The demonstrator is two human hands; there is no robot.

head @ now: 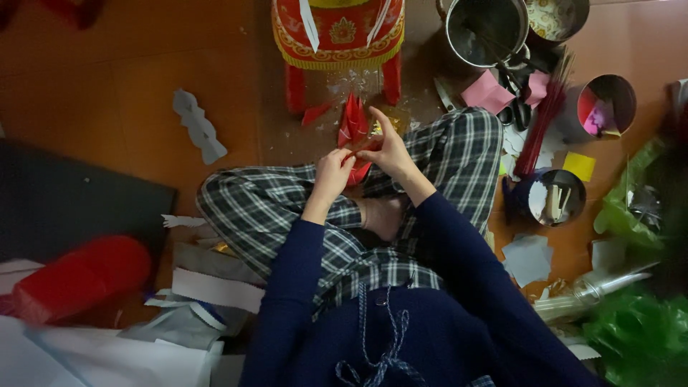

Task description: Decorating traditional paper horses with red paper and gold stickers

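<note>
Brown wooden floor fills my view, with a person sitting cross-legged on it in plaid trousers and a dark blue top. I see both hands meeting just beyond the knees on one piece of folded red paper (353, 132). My left hand (334, 172) pinches its near left edge with the fingers closed, and my right hand (389, 150) grips the right side, forefinger raised along the fold. The paper stands between the two hands, touching both, its points rising toward the far side.

Beyond it stands one red and gold stool (337, 36). On the far right I count four round tins (487, 30), one holding a bundle of red sticks (541, 118), and two pink paper sheets (487, 92). One white paper cutout (198, 125) lies far left, and one red roll (82, 278) near left.
</note>
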